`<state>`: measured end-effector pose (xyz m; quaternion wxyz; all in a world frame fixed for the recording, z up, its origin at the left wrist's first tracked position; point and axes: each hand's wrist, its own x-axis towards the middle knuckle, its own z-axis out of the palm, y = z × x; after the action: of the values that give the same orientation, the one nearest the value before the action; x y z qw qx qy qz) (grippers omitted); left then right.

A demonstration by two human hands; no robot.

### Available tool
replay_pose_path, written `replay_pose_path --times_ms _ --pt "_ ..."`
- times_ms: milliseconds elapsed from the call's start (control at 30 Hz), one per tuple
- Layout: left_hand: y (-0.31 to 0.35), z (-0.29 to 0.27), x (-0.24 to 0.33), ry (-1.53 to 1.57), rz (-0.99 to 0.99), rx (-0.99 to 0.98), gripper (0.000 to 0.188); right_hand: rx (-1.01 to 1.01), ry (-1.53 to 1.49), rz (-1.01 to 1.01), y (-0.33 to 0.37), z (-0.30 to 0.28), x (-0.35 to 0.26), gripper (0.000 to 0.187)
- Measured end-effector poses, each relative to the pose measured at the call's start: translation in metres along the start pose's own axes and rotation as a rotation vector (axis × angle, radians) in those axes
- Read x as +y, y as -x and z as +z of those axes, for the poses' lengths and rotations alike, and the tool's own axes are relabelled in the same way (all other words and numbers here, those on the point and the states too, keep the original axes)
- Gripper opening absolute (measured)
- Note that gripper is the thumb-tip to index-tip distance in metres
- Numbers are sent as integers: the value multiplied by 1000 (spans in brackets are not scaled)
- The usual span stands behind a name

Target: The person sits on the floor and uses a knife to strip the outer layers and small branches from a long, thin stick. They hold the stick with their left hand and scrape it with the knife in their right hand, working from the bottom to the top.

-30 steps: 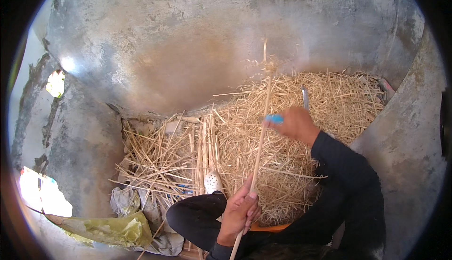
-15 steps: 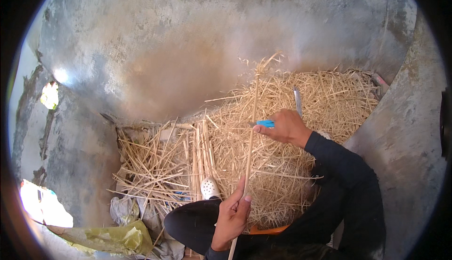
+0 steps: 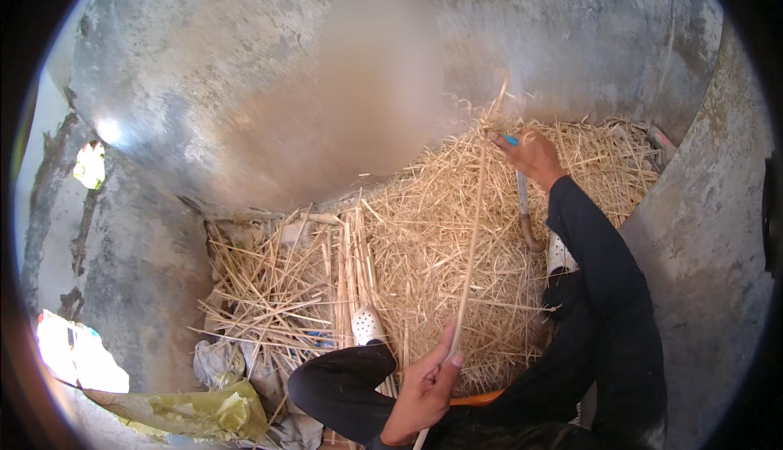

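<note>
1. Two bare hands share one long pale rod point(image 3: 471, 262), which rises obliquely from the lap to the straw heap's far edge.
2. From my remote view, the left hand point(image 3: 424, 393) is low before the crossed legs, its fingers wrapped around the rod, thumb uppermost; the lower end emerges beneath.
3. I see the right arm stretched forward in a black sleeve point(image 3: 599, 238), the right hand point(image 3: 532, 156) beside the rod's upper end.
4. Its fingers grasp a small blue tool point(image 3: 511, 139); I cannot tell whether they also touch the rod.
5. The rod looks smooth and slender, fraying into curled, papery strips at its top.
6. Beneath it spreads a heap of shavings point(image 3: 444, 238), dry, thin and tangled; a metal blade with a curved brown handle point(image 3: 524, 197) lies on it.
7. Stiffer, straighter sticks point(image 3: 261, 287) crisscross on the left, near a white perforated shoe point(image 3: 367, 325).
8. Mottled grey walls point(image 3: 245, 42) hem in the heap and sticks; a crumpled yellow-green sheet point(image 3: 216, 413) lies at lower left.
</note>
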<state>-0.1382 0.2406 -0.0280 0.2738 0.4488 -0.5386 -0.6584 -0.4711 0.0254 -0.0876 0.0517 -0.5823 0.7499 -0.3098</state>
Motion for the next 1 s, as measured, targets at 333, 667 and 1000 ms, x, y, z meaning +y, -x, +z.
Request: replay_pose_path --times_ms 333,667,1000 --pt "-28 -35 -13 747 -18 44 46 -290 31 -250 64 -20 -59 79" --pt "-23 -44 -16 955 9 -21 46 -453 -90 -360 96 -27 -76 76" --pt "-21 -16 0 1035 -67 -173 50 -214 -120 -414 86 -1 -79 80"
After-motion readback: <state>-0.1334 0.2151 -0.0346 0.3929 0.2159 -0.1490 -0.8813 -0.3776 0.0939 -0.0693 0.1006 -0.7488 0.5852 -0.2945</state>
